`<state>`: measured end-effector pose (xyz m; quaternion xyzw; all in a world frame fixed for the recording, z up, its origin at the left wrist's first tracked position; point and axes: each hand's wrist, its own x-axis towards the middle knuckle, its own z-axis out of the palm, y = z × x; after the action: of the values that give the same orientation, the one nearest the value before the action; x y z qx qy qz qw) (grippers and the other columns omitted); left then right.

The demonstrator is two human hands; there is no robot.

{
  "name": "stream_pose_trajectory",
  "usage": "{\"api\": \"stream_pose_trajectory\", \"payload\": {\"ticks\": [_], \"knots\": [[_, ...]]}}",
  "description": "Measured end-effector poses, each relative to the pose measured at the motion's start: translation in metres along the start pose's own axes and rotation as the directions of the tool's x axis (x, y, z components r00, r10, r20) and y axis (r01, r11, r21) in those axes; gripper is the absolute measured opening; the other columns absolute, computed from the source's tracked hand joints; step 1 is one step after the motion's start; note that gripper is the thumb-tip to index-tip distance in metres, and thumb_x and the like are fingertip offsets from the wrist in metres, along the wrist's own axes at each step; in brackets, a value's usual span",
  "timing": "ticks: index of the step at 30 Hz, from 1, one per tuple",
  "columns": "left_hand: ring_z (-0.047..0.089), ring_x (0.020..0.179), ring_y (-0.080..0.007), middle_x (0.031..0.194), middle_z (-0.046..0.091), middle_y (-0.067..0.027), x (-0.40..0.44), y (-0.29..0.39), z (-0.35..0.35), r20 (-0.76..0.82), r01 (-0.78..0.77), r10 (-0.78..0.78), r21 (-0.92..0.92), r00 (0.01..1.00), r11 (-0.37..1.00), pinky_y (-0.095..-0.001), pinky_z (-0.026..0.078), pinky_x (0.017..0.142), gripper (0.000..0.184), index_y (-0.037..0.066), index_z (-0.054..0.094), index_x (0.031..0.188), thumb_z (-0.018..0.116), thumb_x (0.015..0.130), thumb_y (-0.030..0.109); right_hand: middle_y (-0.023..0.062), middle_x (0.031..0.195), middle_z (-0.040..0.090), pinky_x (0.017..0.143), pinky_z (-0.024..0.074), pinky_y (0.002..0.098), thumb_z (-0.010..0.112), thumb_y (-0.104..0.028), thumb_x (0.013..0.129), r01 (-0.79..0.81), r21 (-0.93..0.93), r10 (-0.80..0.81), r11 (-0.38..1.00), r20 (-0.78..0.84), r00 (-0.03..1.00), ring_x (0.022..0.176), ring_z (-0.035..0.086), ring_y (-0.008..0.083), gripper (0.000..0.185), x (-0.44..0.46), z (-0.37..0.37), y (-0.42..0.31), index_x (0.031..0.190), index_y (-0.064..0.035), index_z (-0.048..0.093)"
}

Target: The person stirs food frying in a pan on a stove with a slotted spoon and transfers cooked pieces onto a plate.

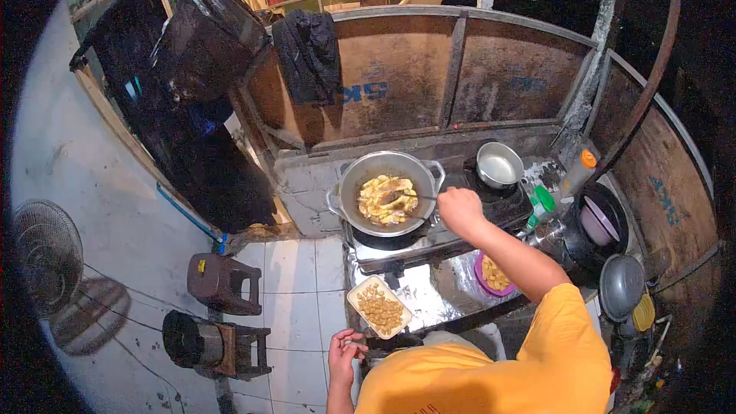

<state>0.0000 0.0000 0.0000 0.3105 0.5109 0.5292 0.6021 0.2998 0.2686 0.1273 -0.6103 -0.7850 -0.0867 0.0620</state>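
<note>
My right hand [460, 211] is closed around the handle of a spatula [418, 196] whose head dips into the food. Yellowish pieces of food [383, 195] lie in a large two-handled wok [351, 184] on the left burner of the stove. My left hand [346, 351], its fingers loosely curled and apart, holds nothing and hangs beside a white rectangular tray [408, 317] of small brown pieces. A pink bowl [480, 280] of yellow pieces sits on the shiny counter, under my right forearm.
An empty metal pot [499, 165] stands on the right burner. Farther right are a green-lidded container [543, 199], an orange-capped bottle [579, 172] and a black tub [571, 239]. Brown stools [222, 280] and a fan [47, 253] stand at the left. Wooden panels [399, 69] rise behind the stove.
</note>
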Motion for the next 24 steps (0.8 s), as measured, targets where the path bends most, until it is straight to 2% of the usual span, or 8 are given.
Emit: {"api": "stream_pose_trajectory", "payload": {"ticks": [2, 5, 6, 12, 15, 16, 20, 24], "knots": [[0.06, 0.078, -0.0174, 0.106, 0.056, -0.0139, 0.001, -0.003, 0.0, -0.002, 0.003, -0.003, -0.001, 1.0, 1.0, -0.0256, 0.048, 0.061, 0.032, 0.001, 0.044, 0.117, 0.049, 0.086, 0.007, 0.017, 0.073, 0.067, 0.061, 0.0548, 0.0411, 0.057, -0.013, 0.073, 0.021, 0.004, -0.022, 1.0, 0.08, 0.997, 0.07, 0.068, 0.0312, 0.016, -0.003, 0.009, -0.004, 0.071, -0.0044, 0.07], [0.06, 0.077, -0.0172, 0.106, 0.056, -0.0141, 0.008, 0.012, -0.006, 0.004, -0.022, 0.022, 0.038, 1.0, 0.999, -0.0254, 0.048, 0.06, 0.032, 0.001, 0.044, 0.117, 0.048, 0.086, 0.006, 0.0167, 0.072, 0.067, 0.06, 0.0547, 0.0416, 0.056, -0.013, 0.073, -0.004, 0.023, 0.003, 1.0, 0.031, 1.0, 0.068, 0.068, 0.0305, 0.016, 0.01, 0.023, -0.019, 0.071, -0.0044, 0.07], [0.06, 0.077, -0.0172, 0.106, 0.056, -0.0141, 0.004, 0.013, -0.007, 0.002, -0.016, 0.016, 0.04, 1.0, 0.999, -0.0254, 0.048, 0.06, 0.032, 0.001, 0.044, 0.117, 0.048, 0.086, 0.006, 0.0188, 0.077, 0.065, 0.061, 0.0535, 0.0415, 0.057, -0.013, 0.071, -0.028, 0.061, 0.025, 0.998, 0.039, 0.999, 0.071, 0.067, 0.0322, 0.014, 0.009, 0.022, -0.022, 0.07, -0.0018, 0.067], [0.061, 0.077, -0.0169, 0.107, 0.056, -0.0139, 0.001, 0.008, -0.005, 0.008, -0.048, 0.048, 0.01, 0.999, 0.999, -0.0254, 0.048, 0.061, 0.032, 0.001, 0.044, 0.118, 0.048, 0.086, 0.006, 0.0164, 0.074, 0.067, 0.061, 0.0546, 0.0412, 0.057, -0.012, 0.073, -0.104, 0.06, 0.104, 0.993, -0.008, 0.995, 0.071, 0.068, 0.0299, 0.015, 0.018, 0.013, -0.006, 0.072, -0.0041, 0.07], [0.061, 0.078, -0.0167, 0.107, 0.056, -0.0135, 0.0, 0.006, -0.003, 0.012, -0.018, 0.017, 0.022, 1.0, 1.0, -0.0256, 0.048, 0.061, 0.032, 0.001, 0.044, 0.118, 0.049, 0.087, 0.007, 0.0155, 0.075, 0.067, 0.061, 0.0546, 0.0409, 0.056, -0.013, 0.074, -0.091, 0.037, 0.089, 0.995, 0.063, 0.994, 0.071, 0.068, 0.0298, 0.016, 0.019, 0.019, -0.014, 0.073, -0.0039, 0.07], [0.061, 0.078, -0.0166, 0.107, 0.056, -0.0136, -0.001, 0.005, -0.003, 0.014, -0.022, 0.022, 0.019, 1.0, 1.0, -0.0256, 0.048, 0.061, 0.032, 0.001, 0.044, 0.118, 0.049, 0.087, 0.008, 0.0147, 0.075, 0.068, 0.061, 0.0545, 0.0403, 0.056, -0.014, 0.075, -0.035, 0.036, 0.034, 0.999, 0.037, 0.999, 0.071, 0.068, 0.0292, 0.017, 0.017, 0.017, -0.019, 0.073, -0.0048, 0.07], [0.061, 0.077, -0.0164, 0.107, 0.056, -0.0137, -0.002, 0.008, -0.002, 0.029, -0.036, 0.036, 0.013, 0.999, 0.999, -0.0257, 0.048, 0.061, 0.033, 0.001, 0.043, 0.118, 0.051, 0.087, 0.01, 0.0146, 0.075, 0.068, 0.063, 0.0545, 0.0398, 0.058, -0.016, 0.074, -0.034, 0.036, 0.032, 0.999, 0.061, 0.998, 0.072, 0.068, 0.0295, 0.016, 0.016, 0.031, -0.025, 0.073, -0.0063, 0.07], [0.06, 0.077, -0.0164, 0.107, 0.056, -0.0136, -0.002, 0.01, -0.006, 0.017, -0.053, 0.053, 0.022, 0.998, 0.998, -0.0257, 0.047, 0.062, 0.033, 0.001, 0.044, 0.117, 0.051, 0.087, 0.011, 0.0149, 0.076, 0.068, 0.064, 0.0545, 0.0402, 0.058, -0.017, 0.075, -0.057, 0.059, 0.051, 0.997, 0.105, 0.993, 0.072, 0.068, 0.0309, 0.017, 0.019, 0.001, -0.018, 0.074, -0.0057, 0.07]]}}
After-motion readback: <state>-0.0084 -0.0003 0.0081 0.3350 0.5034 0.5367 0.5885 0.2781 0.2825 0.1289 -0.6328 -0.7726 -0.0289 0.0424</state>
